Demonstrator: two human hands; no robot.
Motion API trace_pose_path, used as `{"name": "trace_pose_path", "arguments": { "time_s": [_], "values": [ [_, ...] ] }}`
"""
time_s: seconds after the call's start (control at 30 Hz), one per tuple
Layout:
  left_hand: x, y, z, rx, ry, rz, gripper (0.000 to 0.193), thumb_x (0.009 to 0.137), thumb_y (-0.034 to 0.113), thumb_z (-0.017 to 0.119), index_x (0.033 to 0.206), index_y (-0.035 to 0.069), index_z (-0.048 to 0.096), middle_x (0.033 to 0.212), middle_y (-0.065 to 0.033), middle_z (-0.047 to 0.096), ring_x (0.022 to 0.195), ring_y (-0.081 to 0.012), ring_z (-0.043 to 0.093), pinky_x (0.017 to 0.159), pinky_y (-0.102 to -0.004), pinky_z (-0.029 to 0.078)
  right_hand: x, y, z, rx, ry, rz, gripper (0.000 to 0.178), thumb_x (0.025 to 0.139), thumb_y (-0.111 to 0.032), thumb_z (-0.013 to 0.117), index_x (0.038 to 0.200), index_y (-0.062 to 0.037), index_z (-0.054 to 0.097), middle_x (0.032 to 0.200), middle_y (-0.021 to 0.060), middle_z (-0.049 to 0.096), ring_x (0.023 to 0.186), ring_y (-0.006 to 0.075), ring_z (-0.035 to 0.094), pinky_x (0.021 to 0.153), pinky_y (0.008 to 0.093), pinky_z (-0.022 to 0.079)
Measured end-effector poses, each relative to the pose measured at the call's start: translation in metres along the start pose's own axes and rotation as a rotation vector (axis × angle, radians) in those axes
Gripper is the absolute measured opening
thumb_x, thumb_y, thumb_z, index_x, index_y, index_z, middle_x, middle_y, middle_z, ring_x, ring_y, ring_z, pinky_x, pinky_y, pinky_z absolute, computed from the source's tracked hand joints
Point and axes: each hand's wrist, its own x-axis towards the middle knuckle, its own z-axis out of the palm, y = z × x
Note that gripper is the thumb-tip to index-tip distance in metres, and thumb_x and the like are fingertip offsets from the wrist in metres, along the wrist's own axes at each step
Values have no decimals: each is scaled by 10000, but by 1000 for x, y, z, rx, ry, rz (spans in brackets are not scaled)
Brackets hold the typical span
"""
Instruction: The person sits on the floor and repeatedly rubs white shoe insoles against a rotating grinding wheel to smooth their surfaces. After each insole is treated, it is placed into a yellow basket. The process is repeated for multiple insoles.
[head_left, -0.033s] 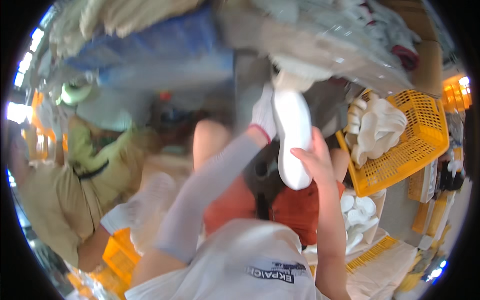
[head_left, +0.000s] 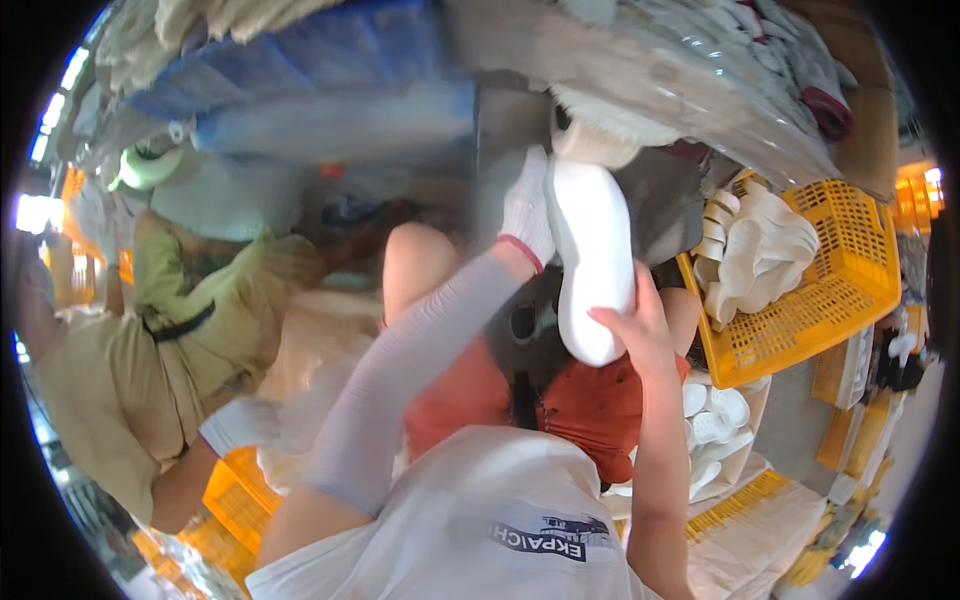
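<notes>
A long white shoe sole (head_left: 592,265), smooth on the face turned up, is held lengthwise in front of my knees. My left hand (head_left: 528,205), in a white knit glove with a red cuff, lies along its far left side; its fingertips are partly hidden. My bare right hand (head_left: 640,318) grips the near right edge, the thumb resting on top. The sole's far end meets or sits just below a pale, round part with white fuzzy bristles (head_left: 625,120); whether they touch, I cannot tell.
At right, a yellow plastic basket (head_left: 800,340) holds several cream soles. White clog-like pieces (head_left: 715,420) lie below it. A plastic-covered heap (head_left: 690,75) is at the far side. On the left sits a co-worker in khaki (head_left: 110,400), one gloved hand (head_left: 245,422) near an orange crate (head_left: 240,490).
The sole and both my hands sit slightly higher in the picture, along with my knees. My grip looks the same. The co-worker's gloved hand has moved down and left.
</notes>
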Motion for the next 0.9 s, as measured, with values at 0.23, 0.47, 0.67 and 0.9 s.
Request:
{"name": "trace_pose_path", "arguments": {
  "time_s": [0.23,0.47,0.67,0.9],
  "values": [
    [38,36,9,-23,-265,148,452,1111,371,465,1410,46,561,1348,-114,628,1223,-253,590,1091,-368,478,60,-19,20,247,-6,-36,589,824,-139,822,1313,88,586,1185,144,708,1088,215,682,941,350,540],
    [-39,-24,-2,-46,-457,-241,461,1118,359,440,1400,18,570,1380,-154,642,1289,-326,617,1140,-436,486,-65,47,-108,-169,-149,-188,699,842,-140,873,1438,-14,531,1361,71,621,1310,177,542,1115,370,440],
    [-137,-255,71,799,-527,-215,344,1039,185,563,1352,48,601,1255,-109,656,1168,-236,630,973,-379,532,-21,0,-387,-321,692,-449,446,936,-205,754,1302,20,631,1135,110,734,1013,185,690,957,357,541],
    [-124,-252,74,624,-437,-518,380,1073,312,620,1310,15,644,1153,-86,707,1071,-164,693,992,-324,546,182,102,-439,-995,968,-33,592,847,-125,777,1396,-22,582,1309,207,680,1265,336,627,1102,467,449]
  ]
}}
